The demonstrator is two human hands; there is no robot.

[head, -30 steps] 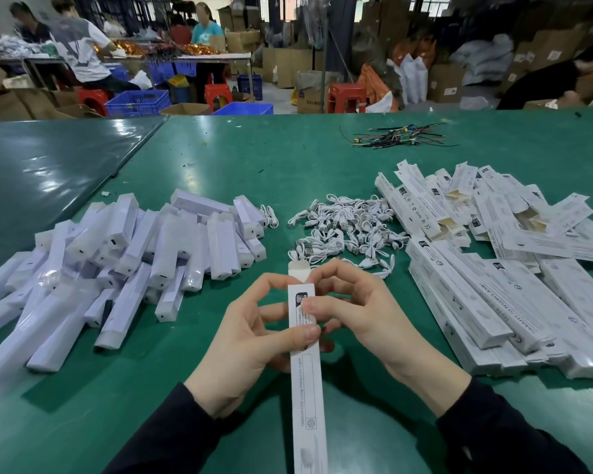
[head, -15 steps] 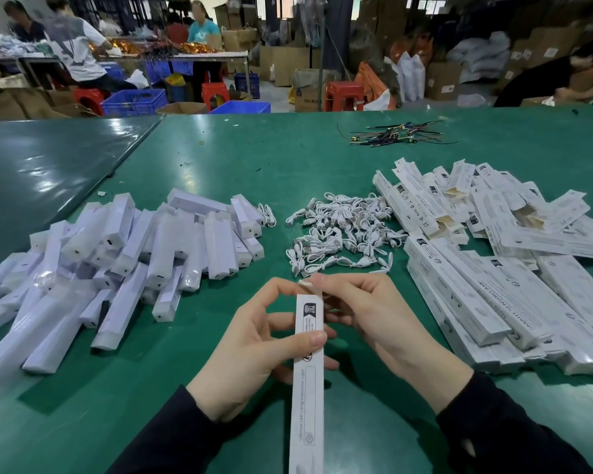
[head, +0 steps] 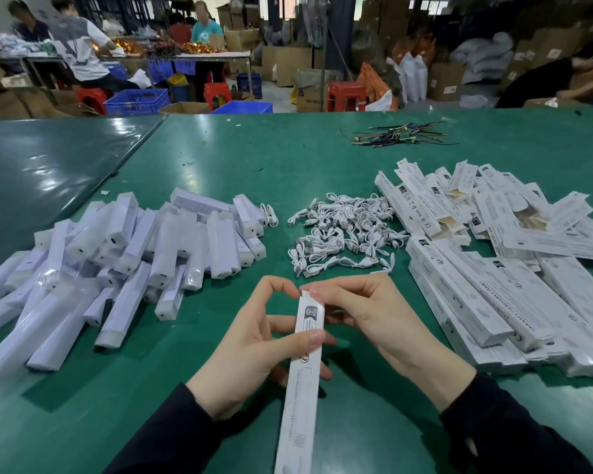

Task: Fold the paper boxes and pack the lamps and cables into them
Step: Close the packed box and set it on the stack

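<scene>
Box (head: pixel 305 364), long and white with printed lettering, sits raised over the near middle of the green bench (head: pixel 220 159), its far end up between both hands and its near end running out of view at the bottom edge. Left hand (head: pixel 254 350) wraps the upper part, thumb lying across the printed face. Right hand (head: pixel 367 316) pinches at the far end, fingertips on the small end flap (head: pixel 305 294), which looks nearly tucked. Judged step: closing the end of one box; whether a lamp and cable are already inside cannot be told.

Next move, as a judgement: press the flap fully home while the left hand steadies the body, then set the box with the finished boxes (head: pixel 486 302) stacked to the right.

Loose cables (head: pixel 343 234), white and coiled, lie in a heap just beyond the hands. Wrapped lamps (head: pixel 117 258) are piled to the left. Flat and half-opened boxes (head: pixel 493 200) lie further right; a bundle of dark wires (head: pixel 401 135) rests well beyond.
</scene>
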